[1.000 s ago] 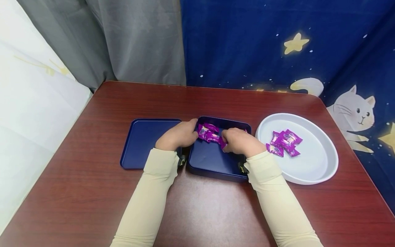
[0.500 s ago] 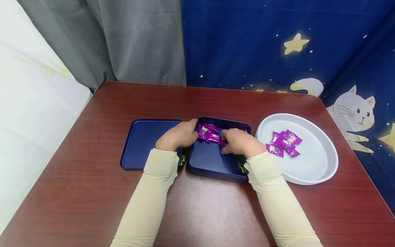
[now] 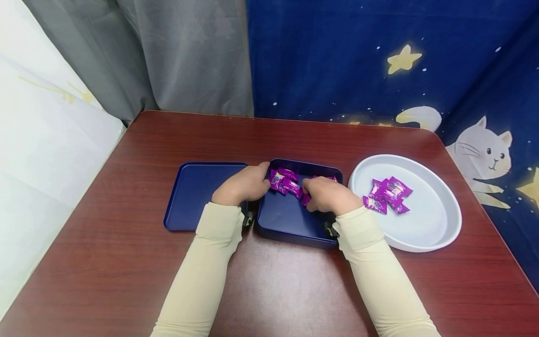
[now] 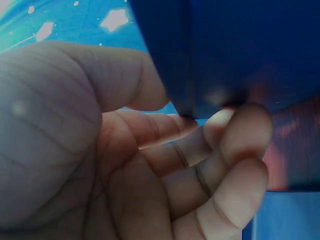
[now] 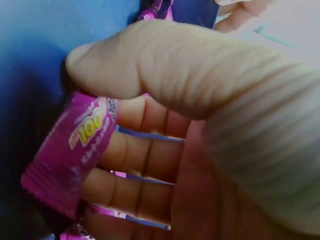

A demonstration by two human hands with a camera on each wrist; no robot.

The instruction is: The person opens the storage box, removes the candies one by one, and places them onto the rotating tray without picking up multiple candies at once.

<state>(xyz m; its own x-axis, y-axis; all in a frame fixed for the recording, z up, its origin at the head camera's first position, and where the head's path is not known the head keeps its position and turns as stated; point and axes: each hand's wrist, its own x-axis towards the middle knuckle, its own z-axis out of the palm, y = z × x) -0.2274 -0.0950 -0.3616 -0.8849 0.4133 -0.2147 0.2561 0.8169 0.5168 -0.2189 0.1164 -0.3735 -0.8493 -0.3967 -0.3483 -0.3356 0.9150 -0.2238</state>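
Nearest, my cream sleeves [image 3: 198,290] reached in over the brown table [image 3: 278,290], w/ the blue box [image 3: 290,222] btwn my hands. My R hand [image 3: 328,194] was inside it, thumb closed down against the fingers, the held candy [image 5: 75,150] pinched btwn them; one end of its purple wrapper stuck out past the grip.

Change vs ½ sec ago: that hand had dipped a touch to the near side, so more of the far-right wrapper [image 3: 331,179] showed beyond my knuckles. Imo that pc was being nudged; its spot prob. wasn't final, as I hadn't let go.

Just L & far of it, the candy cluster [image 3: 283,180] lay in the box's far-left part. My L hand [image 3: 243,185] hadn't budged: fingers part curled, holding the box's far-left corner, prob. to steady it. L of the box, partly hidden by that hand, lay a flat blue lid [image 3: 198,196]. To the R stood the white dish [image 3: 433,201] w/ a candy pile [image 3: 391,191]. Farthest, a grey curtain [image 3: 193,56] hung L, a starry curtain [image 3: 324,56] R.
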